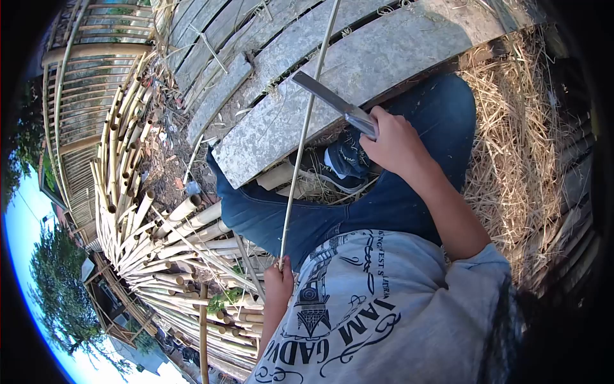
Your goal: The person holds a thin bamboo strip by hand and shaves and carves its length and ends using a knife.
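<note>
My left hand (279, 279) is closed around the lower end of a long, thin bamboo strip (306, 121). The strip runs up across my lap and over the wooden planks, leaving the view at the top. In my right hand (395, 142) is the handle of a large knife (329, 99) with a broad, straight blade. The blade points up and left, and it crosses the strip above the plank's edge. Whether blade and strip touch, I cannot tell.
A bench of weathered planks (358, 61) lies in front of my knees. Many cut bamboo poles (185, 256) are heaped on the left, below a bamboo fence (99, 70). Shavings (505, 147) cover the ground at right. A loose board (220, 96) rests on the planks.
</note>
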Tool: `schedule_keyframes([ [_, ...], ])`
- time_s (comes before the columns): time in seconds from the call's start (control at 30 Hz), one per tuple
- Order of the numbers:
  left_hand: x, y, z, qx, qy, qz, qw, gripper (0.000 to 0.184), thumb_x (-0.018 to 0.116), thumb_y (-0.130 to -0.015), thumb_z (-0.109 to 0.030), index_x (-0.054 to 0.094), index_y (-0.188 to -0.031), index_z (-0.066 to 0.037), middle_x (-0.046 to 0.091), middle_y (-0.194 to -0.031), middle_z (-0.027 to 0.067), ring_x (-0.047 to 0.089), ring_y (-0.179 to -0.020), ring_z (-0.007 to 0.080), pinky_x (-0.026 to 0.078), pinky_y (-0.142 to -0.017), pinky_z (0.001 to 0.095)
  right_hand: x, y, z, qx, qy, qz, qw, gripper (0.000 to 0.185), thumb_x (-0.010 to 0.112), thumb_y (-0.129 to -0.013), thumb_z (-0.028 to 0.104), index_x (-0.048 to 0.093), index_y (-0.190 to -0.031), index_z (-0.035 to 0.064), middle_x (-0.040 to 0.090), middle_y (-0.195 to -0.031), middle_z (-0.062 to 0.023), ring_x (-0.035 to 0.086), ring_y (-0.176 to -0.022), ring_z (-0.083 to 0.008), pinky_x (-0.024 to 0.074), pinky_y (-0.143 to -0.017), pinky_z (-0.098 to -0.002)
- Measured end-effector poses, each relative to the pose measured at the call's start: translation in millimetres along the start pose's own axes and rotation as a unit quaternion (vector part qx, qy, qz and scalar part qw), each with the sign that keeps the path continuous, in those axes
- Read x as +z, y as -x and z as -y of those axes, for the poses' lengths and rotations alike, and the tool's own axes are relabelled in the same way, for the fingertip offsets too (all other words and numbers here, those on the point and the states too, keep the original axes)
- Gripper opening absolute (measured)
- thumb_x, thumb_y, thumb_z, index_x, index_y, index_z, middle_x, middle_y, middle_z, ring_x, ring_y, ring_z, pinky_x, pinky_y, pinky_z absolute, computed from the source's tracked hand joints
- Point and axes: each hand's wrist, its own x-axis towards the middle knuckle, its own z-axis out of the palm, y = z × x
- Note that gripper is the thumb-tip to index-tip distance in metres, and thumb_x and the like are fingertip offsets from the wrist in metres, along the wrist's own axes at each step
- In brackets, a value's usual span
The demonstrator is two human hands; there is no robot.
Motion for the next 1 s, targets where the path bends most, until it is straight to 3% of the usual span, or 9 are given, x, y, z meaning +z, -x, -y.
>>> schedule_keyframes([
  [0.03, -6, -2, -2, -0.035, -0.011, -0.016, 0.999, 0.038, 0.052, -0.099, -0.025, 0.059, -0.078, 0.005, 0.051, -0.049, 0.0127, 0.05, -0.041, 0.0236, 0.036, -0.045, 0.0387, 14, 9, 2, 0.015, -0.06, 0.023, 0.998, 0.033, 0.068, -0.078, 0.021, 0.058, -0.099, -0.0029, 0.067, -0.086, -0.026, 0.064, -0.087, -0.044, 0.0515, -0.079, -0.0479],
  [0.07, -10, -7, 2, -0.034, -0.028, -0.023, 0.999, 0.036, 0.052, -0.099, -0.024, 0.058, -0.077, 0.004, 0.05, -0.048, 0.0127, 0.05, -0.041, 0.0238, 0.035, -0.044, 0.0389, 38, 16, -3, -0.021, -0.111, -0.012, 0.994, 0.027, 0.068, -0.078, 0.017, 0.055, -0.091, -0.0036, 0.062, -0.076, -0.0265, 0.062, -0.077, -0.0453, 0.0495, -0.068, -0.0452],
  [0.2, -38, -23, 6, -0.012, -0.044, -0.055, 0.997, 0.034, 0.052, -0.099, -0.022, 0.059, -0.079, 0.005, 0.049, -0.048, 0.014, 0.048, -0.042, 0.0252, 0.034, -0.045, 0.0393, 78, 33, 7, -0.07, -0.192, 0.04, 0.978, 0.028, 0.069, -0.077, 0.018, 0.055, -0.087, -0.0037, 0.06, -0.068, -0.0209, 0.063, -0.066, -0.0376, 0.049, -0.063, -0.0422],
  [0.27, -51, -31, 2, -0.016, -0.05, -0.075, 0.996, 0.033, 0.052, -0.099, -0.022, 0.059, -0.079, 0.004, 0.049, -0.049, 0.0131, 0.047, -0.042, 0.0232, 0.034, -0.045, 0.039, 77, 32, 13, -0.122, -0.242, 0.083, 0.959, 0.033, 0.073, -0.075, 0.022, 0.055, -0.083, -0.0033, 0.06, -0.066, -0.0158, 0.063, -0.061, -0.0291, 0.0484, -0.061, -0.0402],
  [0.37, -63, -38, 7, -0.043, 0.006, -0.089, 0.995, 0.035, 0.056, -0.097, -0.025, 0.056, -0.075, 0.002, 0.046, -0.049, 0.0075, 0.041, -0.046, 0.0144, 0.032, -0.046, 0.0362, 57, 11, 20, -0.133, -0.232, 0.046, 0.962, 0.036, 0.077, -0.076, 0.026, 0.056, -0.082, -0.0018, 0.06, -0.065, -0.0095, 0.06, -0.056, -0.019, 0.0472, -0.053, -0.035],
  [0.43, -63, -41, 21, -0.028, 0.027, -0.006, 0.999, 0.04, 0.061, -0.095, -0.029, 0.051, -0.069, 0.0, 0.041, -0.051, 0.0015, 0.034, -0.05, 0.0101, 0.029, -0.047, 0.033, 42, -7, 20, -0.086, -0.242, 0.062, 0.965, 0.031, 0.075, -0.083, 0.027, 0.058, -0.082, 0.0007, 0.052, -0.061, -0.0009, 0.053, -0.05, -0.0075, 0.0413, -0.042, -0.0247],
  [0.5, -53, -38, 20, -0.019, 0.073, 0.011, 0.997, 0.046, 0.066, -0.092, -0.032, 0.044, -0.063, -0.003, 0.036, -0.052, -0.0018, 0.031, -0.052, 0.0092, 0.027, -0.047, 0.0308, 36, -24, 14, -0.057, -0.238, 0.037, 0.969, 0.038, 0.071, -0.084, 0.033, 0.062, -0.085, -0.0037, 0.06, -0.067, -0.0133, 0.058, -0.061, -0.0218, 0.044, -0.058, -0.0385],
  [0.7, -24, -36, 39, 0.008, 0.095, 0.064, 0.993, 0.052, 0.07, -0.089, -0.032, 0.035, -0.058, -0.007, 0.034, -0.053, -0.0009, 0.031, -0.053, 0.0106, 0.028, -0.048, 0.0319, 40, -22, 16, -0.078, -0.205, -0.003, 0.976, 0.039, 0.057, -0.095, 0.034, 0.06, -0.087, -0.004, 0.061, -0.069, -0.019, 0.062, -0.064, -0.0305, 0.0458, -0.061, -0.0422],
  [1.0, -17, -40, 29, 0.003, 0.133, 0.096, 0.986, 0.046, 0.067, -0.09, -0.028, 0.042, -0.059, -0.004, 0.037, -0.051, -0.0001, 0.033, -0.051, 0.0101, 0.03, -0.047, 0.0326, 68, 5, 15, -0.078, -0.135, 0.076, 0.985, 0.043, 0.055, -0.095, 0.037, 0.061, -0.086, -0.0043, 0.065, -0.069, -0.0182, 0.067, -0.068, -0.035, 0.0498, -0.063, -0.0437],
])
